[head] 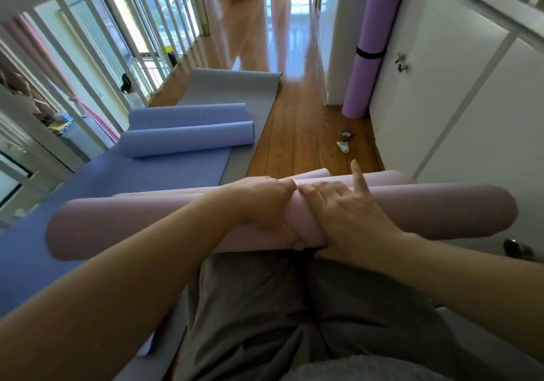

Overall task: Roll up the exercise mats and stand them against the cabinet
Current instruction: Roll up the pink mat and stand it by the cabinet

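Pink mat (132,224) lies crosswise over my knees, rolled into a thick tube, ends sticking out well past either side. Left hand (265,208) wraps the middle, fingers over the top and thumb under, clamping the layers so they cannot spring open. Right hand (350,215) grips just beside it, touching it, with the index finger lifted clear. Both sit at the centre, I judge, to keep the roll tight and balanced for lifting. A looser fold shows along the far side of the tube; it may be the outer edge not yet tucked, but the angle is too poor to say. Purple mat (365,56), banded with a black strap, already stands upright against the white cabinet (471,100) on my right. Blue mat (188,142) is half rolled on the floor ahead, lying on a flat grey mat (235,86). Wooden floor (294,133) is glossy with window glare. White railing (88,42) runs along my left. Small scraps (344,143) lie near the cabinet's foot.
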`<state>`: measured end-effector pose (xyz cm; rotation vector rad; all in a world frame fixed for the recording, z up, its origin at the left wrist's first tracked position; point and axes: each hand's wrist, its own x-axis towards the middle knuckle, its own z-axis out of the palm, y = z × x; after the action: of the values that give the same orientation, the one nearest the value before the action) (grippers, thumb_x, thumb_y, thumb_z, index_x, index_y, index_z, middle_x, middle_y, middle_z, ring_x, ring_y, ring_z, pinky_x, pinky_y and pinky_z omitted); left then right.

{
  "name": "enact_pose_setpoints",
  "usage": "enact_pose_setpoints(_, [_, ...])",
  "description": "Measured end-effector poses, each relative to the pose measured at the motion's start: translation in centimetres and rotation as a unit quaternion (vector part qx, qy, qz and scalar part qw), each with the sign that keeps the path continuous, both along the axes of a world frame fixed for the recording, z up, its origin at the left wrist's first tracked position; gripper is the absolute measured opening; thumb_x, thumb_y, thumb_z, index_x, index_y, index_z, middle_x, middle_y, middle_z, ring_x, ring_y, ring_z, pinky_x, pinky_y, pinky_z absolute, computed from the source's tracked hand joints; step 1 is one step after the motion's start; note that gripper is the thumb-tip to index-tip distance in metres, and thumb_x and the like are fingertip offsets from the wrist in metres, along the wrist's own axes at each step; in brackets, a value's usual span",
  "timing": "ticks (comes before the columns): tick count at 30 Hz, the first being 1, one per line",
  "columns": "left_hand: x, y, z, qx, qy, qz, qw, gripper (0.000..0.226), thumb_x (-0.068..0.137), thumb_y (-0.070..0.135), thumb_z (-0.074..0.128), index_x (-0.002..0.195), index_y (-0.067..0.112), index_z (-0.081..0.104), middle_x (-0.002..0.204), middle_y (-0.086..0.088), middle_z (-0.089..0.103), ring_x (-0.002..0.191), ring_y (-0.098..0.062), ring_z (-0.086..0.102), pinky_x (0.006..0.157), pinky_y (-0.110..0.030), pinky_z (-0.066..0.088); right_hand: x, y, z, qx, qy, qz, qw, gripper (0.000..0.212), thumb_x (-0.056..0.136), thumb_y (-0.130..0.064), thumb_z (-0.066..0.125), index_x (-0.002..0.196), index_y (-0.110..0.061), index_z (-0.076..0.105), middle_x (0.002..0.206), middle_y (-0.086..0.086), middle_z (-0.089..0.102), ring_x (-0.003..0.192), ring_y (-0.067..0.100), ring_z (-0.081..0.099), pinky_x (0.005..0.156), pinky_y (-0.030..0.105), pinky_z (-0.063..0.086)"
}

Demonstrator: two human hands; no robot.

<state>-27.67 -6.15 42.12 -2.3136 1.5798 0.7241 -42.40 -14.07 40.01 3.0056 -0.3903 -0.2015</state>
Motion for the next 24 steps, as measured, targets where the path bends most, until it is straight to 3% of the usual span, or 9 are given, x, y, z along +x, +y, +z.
enact_pose_setpoints(3, [0.2, -0.1, -0.1, -0.002, -0.001, 0.003, 1.000, 0.077, 0.078, 0.052, 0.072, 0.141, 0.027, 0.037, 0.133, -0.001, 0.050, 0.120, -0.022, 0.047, 0.104, -0.040, 0.036, 0.6, -0.6, -0.4, 0.030, -0.013, 0.000, 0.999, 0.091, 0.079, -0.059, 0.063, 0.149, -0.022, 0.016, 0.147, 0.002, 0.039, 0.136, 0.024, 0.037, 0.116, 0.060, 0.003])
enact_pose_setpoints(5, [-0.8, 0.8, -0.6, -0.064, -0.090, -0.028, 0.993, 0.085, 0.077, 0.061, 0.066, 0.144, 0.023, 0.031, 0.137, -0.002, 0.048, 0.126, -0.023, 0.045, 0.112, -0.047, 0.025, 1.4, -1.7, -0.1, 0.079, -0.012, -0.001, 0.997, 0.092, 0.074, -0.057, 0.069, 0.146, -0.024, 0.022, 0.143, -0.001, 0.044, 0.132, 0.021, 0.041, 0.117, 0.055, 0.008])
enact_pose_setpoints(8, [-2.4, 2.3, -1.9, -0.166, -0.175, -0.063, 0.968, 0.092, 0.077, 0.056, 0.067, 0.147, 0.019, 0.021, 0.141, -0.005, 0.043, 0.130, -0.026, 0.041, 0.116, -0.050, 0.015, 2.0, -3.1, 1.0, 0.130, 0.015, 0.004, 0.991, 0.097, 0.067, -0.058, 0.074, 0.145, -0.026, 0.027, 0.139, -0.004, 0.047, 0.130, 0.018, 0.043, 0.116, 0.051, 0.014])
enact_pose_setpoints(12, [-0.6, 1.3, -1.3, -0.163, -0.118, -0.054, 0.978, 0.095, 0.071, 0.062, 0.070, 0.145, 0.022, 0.027, 0.135, -0.004, 0.048, 0.122, -0.024, 0.047, 0.107, -0.043, 0.032, 1.4, -1.9, 0.4, 0.041, -0.012, -0.014, 0.999, 0.100, 0.071, -0.062, 0.069, 0.148, -0.022, 0.020, 0.144, 0.001, 0.042, 0.133, 0.023, 0.040, 0.115, 0.060, 0.001])
enact_pose_setpoints(14, [0.4, 0.7, -0.6, -0.131, -0.077, -0.050, 0.987, 0.095, 0.068, 0.066, 0.071, 0.143, 0.024, 0.030, 0.133, -0.001, 0.050, 0.119, -0.021, 0.049, 0.101, -0.038, 0.038, 0.9, -0.8, -1.0, -0.010, -0.063, -0.010, 0.998, 0.099, 0.071, -0.061, 0.070, 0.148, -0.019, 0.024, 0.142, 0.005, 0.045, 0.131, 0.027, 0.043, 0.114, 0.063, 0.003])
enact_pose_setpoints(16, [0.8, 0.2, -0.3, -0.105, -0.063, -0.047, 0.991, 0.094, 0.067, 0.068, 0.070, 0.142, 0.025, 0.032, 0.132, 0.001, 0.051, 0.117, -0.019, 0.050, 0.098, -0.038, 0.039, 1.2, -0.8, -1.2, 0.001, -0.078, -0.019, 0.997, 0.093, 0.072, -0.058, 0.071, 0.145, -0.020, 0.028, 0.137, 0.005, 0.050, 0.127, 0.027, 0.048, 0.115, 0.060, 0.006])
enact_pose_setpoints(20, [-0.8, 1.1, -1.2, -0.138, -0.148, -0.021, 0.979, 0.090, 0.078, 0.058, 0.067, 0.147, 0.023, 0.021, 0.142, -0.004, 0.042, 0.132, -0.027, 0.039, 0.113, -0.057, 0.015, 2.1, -1.9, -0.8, 0.023, -0.083, -0.013, 0.996, 0.090, 0.073, -0.057, 0.069, 0.143, -0.018, 0.030, 0.135, 0.004, 0.052, 0.125, 0.025, 0.049, 0.116, 0.052, 0.008])
enact_pose_setpoints(22, [-2.5, 2.5, -2.5, -0.184, -0.221, -0.025, 0.957, 0.087, 0.085, 0.051, 0.062, 0.149, 0.021, 0.012, 0.147, -0.006, 0.034, 0.136, -0.028, 0.032, 0.114, -0.058, 0.008, 1.7, -1.8, -1.3, 0.016, -0.085, -0.008, 0.996, 0.089, 0.070, -0.055, 0.073, 0.141, -0.016, 0.036, 0.131, 0.007, 0.056, 0.121, 0.027, 0.053, 0.115, 0.052, 0.013])
enact_pose_setpoints(24, [-3.2, 2.9, -3.2, -0.204, -0.230, -0.015, 0.951, 0.083, 0.087, 0.047, 0.060, 0.148, 0.021, 0.012, 0.148, -0.005, 0.032, 0.137, -0.028, 0.031, 0.115, -0.057, 0.009, 1.4, -1.5, -1.8, 0.014, -0.098, -0.014, 0.995, 0.088, 0.066, -0.051, 0.077, 0.137, -0.013, 0.043, 0.126, 0.010, 0.059, 0.116, 0.030, 0.057, 0.114, 0.053, 0.019])
